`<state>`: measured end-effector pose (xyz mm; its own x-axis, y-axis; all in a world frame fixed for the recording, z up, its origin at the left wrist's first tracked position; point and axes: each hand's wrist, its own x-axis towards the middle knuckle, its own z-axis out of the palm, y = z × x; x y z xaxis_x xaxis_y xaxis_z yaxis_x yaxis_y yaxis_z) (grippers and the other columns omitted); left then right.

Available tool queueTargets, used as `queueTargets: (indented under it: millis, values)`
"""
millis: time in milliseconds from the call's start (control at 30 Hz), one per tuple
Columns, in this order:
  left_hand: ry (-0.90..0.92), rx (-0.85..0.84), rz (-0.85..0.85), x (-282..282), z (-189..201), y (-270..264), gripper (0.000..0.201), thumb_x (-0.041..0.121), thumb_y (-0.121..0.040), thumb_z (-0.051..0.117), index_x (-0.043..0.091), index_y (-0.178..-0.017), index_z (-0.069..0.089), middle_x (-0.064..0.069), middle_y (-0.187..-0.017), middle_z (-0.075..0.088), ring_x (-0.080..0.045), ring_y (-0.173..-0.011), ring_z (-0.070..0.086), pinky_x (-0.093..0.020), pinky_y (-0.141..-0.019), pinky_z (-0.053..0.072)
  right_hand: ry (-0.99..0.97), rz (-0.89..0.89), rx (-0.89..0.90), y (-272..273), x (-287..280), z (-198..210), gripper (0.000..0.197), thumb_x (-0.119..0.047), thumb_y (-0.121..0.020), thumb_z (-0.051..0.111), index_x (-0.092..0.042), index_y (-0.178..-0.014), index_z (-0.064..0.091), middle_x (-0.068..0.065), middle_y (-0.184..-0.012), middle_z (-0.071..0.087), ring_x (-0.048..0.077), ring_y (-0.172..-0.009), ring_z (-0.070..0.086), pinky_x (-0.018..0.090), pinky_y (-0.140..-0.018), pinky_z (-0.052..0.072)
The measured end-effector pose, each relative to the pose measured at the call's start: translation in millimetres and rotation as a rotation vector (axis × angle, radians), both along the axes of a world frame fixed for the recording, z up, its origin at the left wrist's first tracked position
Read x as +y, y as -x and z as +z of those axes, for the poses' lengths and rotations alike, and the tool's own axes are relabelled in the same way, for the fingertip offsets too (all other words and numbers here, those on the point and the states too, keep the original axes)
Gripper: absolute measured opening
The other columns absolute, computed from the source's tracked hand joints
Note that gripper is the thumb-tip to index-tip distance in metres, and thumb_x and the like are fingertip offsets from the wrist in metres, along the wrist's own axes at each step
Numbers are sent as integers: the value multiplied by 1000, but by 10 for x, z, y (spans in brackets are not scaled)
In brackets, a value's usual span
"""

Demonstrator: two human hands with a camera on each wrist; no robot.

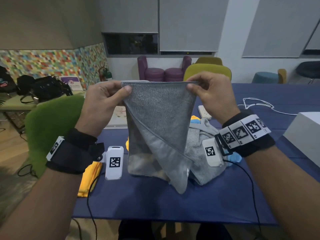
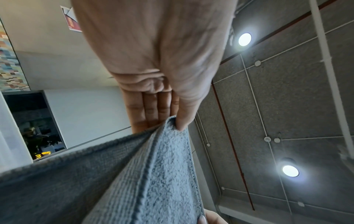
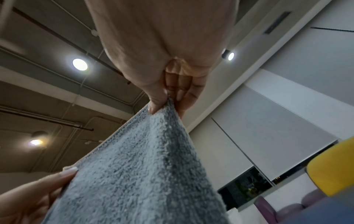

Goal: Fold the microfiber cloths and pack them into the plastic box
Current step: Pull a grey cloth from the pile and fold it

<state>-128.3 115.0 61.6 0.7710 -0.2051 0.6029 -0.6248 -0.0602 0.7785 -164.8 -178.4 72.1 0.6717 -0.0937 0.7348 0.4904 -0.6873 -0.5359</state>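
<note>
Fingers (image 2: 184,119) of both hands pinching grey cloth (image 1: 159,108) top corners

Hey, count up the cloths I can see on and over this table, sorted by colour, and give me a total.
Grey: 2, the held grey cloth pinched at its top corners by the left hand and right hand, and the crumpled grey cloth on the table.
Yellow: 1 for sure, the yellow cloth; other yellow bits are too hidden to count.
Blue: 1, the blue cloth.
Total: 4 at least.

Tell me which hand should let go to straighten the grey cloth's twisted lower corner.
Probably right: both the right hand and the left hand pinch the grey cloth, whose folded flap hangs toward the right.
</note>
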Motion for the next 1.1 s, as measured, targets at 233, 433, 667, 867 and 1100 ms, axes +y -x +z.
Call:
queueTargets:
  millis: [233, 433, 667, 867, 1100]
  values:
    - [80, 2, 12, -17, 77, -33, 12, 11, -96, 70, -1, -98, 70, 3, -80, 76, -13, -78, 70, -27, -74, 60, 8, -14, -83, 21, -17, 262, 10, -14, -86, 74, -15, -96, 78, -7, -83, 72, -3, -67, 58, 16, -68, 49]
    - [98, 42, 23, -101, 47, -82, 11, 7, -92, 73, 14, -84, 70, 6, -74, 76, -8, -72, 70, -26, -69, 61, 47, -77, -29, 5, -20, 196, 8, -13, -87, 74, -16, -93, 78, -17, -80, 68, -7, -66, 57, 9, -66, 44]
    - [-66, 76, -61, -378, -61, -183, 13, 4, -95, 70, -8, -100, 71, -22, -91, 74, -19, -79, 68, -36, -73, 57, 326, -101, 153, -70, 84, -1, 46, -46, -87, 75, -22, -124, 66, -5, -120, 68, 13, -112, 61, 35, -100, 50]
    - [-183, 34, -158, -651, -99, -241, 10, 12, -91, 71, 5, -99, 73, -6, -88, 74, -9, -81, 69, -26, -73, 54, 344, 261, 113, -174, 456, -19, 44, -32, -93, 68, -12, -132, 64, -1, -125, 68, 13, -117, 61, 28, -102, 46]
    - [-127, 46, -91, -665, -176, -207, 14, 18, -89, 80, 6, -96, 75, -11, -91, 77, -18, -86, 74, -37, -83, 60, 305, 113, 160, -280, 416, 27, 12, -30, -90, 73, -19, -89, 76, -11, -83, 73, 3, -81, 65, 32, -78, 55]
